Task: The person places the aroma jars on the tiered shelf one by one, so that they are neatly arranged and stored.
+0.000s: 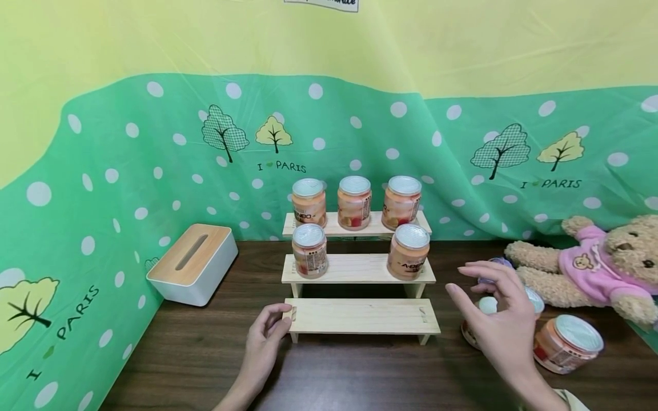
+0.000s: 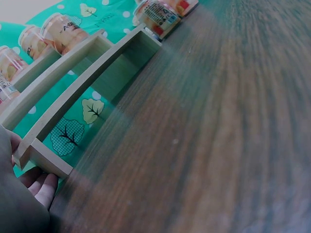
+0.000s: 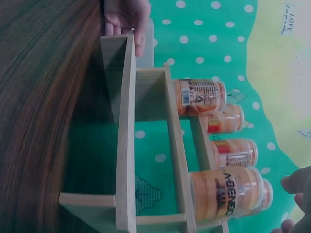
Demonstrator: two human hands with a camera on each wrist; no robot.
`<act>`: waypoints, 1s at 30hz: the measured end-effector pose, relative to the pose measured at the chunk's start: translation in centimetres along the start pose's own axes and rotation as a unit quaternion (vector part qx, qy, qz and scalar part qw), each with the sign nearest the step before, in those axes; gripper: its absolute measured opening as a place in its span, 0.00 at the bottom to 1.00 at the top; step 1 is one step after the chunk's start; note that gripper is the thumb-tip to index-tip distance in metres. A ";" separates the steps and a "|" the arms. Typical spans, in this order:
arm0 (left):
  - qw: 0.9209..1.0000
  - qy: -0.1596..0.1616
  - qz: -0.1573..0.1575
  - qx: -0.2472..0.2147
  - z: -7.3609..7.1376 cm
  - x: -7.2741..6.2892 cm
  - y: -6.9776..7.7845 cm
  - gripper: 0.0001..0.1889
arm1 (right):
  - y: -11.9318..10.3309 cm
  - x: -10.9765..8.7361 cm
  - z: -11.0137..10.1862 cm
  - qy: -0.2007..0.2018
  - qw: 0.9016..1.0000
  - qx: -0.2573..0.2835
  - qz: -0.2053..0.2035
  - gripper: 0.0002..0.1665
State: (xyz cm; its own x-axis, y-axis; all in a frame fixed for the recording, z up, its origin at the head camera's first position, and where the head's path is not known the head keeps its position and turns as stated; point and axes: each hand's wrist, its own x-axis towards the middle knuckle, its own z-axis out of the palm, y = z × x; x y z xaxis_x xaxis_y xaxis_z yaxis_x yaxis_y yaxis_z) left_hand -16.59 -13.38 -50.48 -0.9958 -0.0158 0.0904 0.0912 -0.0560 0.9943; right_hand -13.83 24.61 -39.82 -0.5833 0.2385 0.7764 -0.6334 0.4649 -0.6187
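Observation:
A stepped wooden display shelf (image 1: 360,317) stands on the table. My left hand (image 1: 261,345) grips the left end of its lowest tier; in the left wrist view the fingers (image 2: 44,188) curl round the end support. Fruit jars with silvery lids stand on the upper tiers: three on the top, including a middle jar (image 1: 354,204), and on the middle tier a left jar (image 1: 310,254) and a right jar (image 1: 408,254). My right hand (image 1: 501,322), fingers spread and slightly bent, hovers right of the shelf, holding nothing. It partly hides jars on the table; another jar (image 1: 565,345) stands beside it.
A white tissue box with a wooden lid (image 1: 192,260) sits at the left. A teddy bear in a pink top (image 1: 591,265) lies at the right behind the loose jars. Green and yellow printed cloth (image 1: 360,131) hangs behind the dark wooden table (image 1: 205,354).

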 end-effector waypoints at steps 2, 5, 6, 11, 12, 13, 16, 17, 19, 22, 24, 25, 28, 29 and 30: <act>1.000 -0.001 0.002 0.000 0.0 0.0 0.0 0.15 | 0.1 -0.2 -0.4 0.005 1.000 -0.001 0.000 0.26; 1.000 -0.001 0.004 -0.001 -0.1 -0.1 0.0 0.15 | 0.1 -0.4 -1.1 0.010 1.000 -0.003 0.005 0.26; 1.000 -0.002 0.003 -0.001 -0.1 -0.1 -0.1 0.15 | 0.1 -0.5 -1.3 0.010 1.000 -0.006 0.007 0.27; 1.000 -0.002 0.000 -0.002 -0.1 -0.1 -0.1 0.15 | -0.2 -0.8 -2.3 0.004 1.000 -0.021 0.023 0.28; 1.000 -0.003 -0.001 -0.001 -0.1 -0.1 0.0 0.15 | -0.3 -0.9 -2.5 0.002 0.999 -0.031 0.029 0.28; 1.000 -0.003 -0.001 0.000 -0.1 -0.1 0.0 0.15 | -0.3 -1.0 -2.7 0.002 0.998 -0.044 0.036 0.29; 1.000 -0.004 -0.002 0.001 -0.1 -0.1 0.0 0.15 | -0.6 -1.3 -3.4 0.005 0.994 -0.090 0.061 0.30; 1.000 -0.004 -0.002 0.001 0.0 -0.1 0.0 0.15 | -0.7 -1.4 -3.6 0.006 0.992 -0.104 0.069 0.30; 1.000 -0.005 -0.001 0.000 0.0 0.0 0.0 0.15 | -0.8 -1.7 -4.0 0.007 0.987 -0.133 0.085 0.30; 1.000 -0.006 -0.001 -0.002 0.0 0.0 0.0 0.15 | -0.7 -1.9 -4.5 0.010 0.985 -0.138 0.099 0.30; 1.000 -0.006 -0.001 -0.003 0.0 0.0 0.0 0.15 | -0.5 -2.1 -4.8 0.014 0.986 -0.130 0.100 0.30; 1.000 -0.006 -0.001 -0.003 0.0 0.0 0.0 0.15 | -0.3 -2.1 -4.9 0.016 0.988 -0.123 0.097 0.30; 1.000 -0.005 -0.004 -0.003 0.0 0.0 0.0 0.15 | -0.1 -2.3 -5.3 0.022 0.990 -0.108 0.092 0.31; 1.000 -0.005 -0.004 -0.003 0.0 0.0 0.0 0.15 | -0.1 -2.4 -5.4 0.023 0.989 -0.108 0.095 0.31; 1.000 -0.004 -0.005 -0.003 0.0 0.0 0.0 0.15 | -0.1 -2.4 -5.6 0.025 0.989 -0.108 0.100 0.30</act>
State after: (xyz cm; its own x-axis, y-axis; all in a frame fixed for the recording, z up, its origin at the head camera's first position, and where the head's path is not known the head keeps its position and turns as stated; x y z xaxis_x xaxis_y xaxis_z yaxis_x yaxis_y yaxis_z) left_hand -16.55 -13.39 -50.53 -0.9967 -0.0065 0.0810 0.0813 -0.0620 0.9948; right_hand -9.53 28.75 -40.97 -0.6566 0.3831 0.6497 -0.3819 0.5740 -0.7244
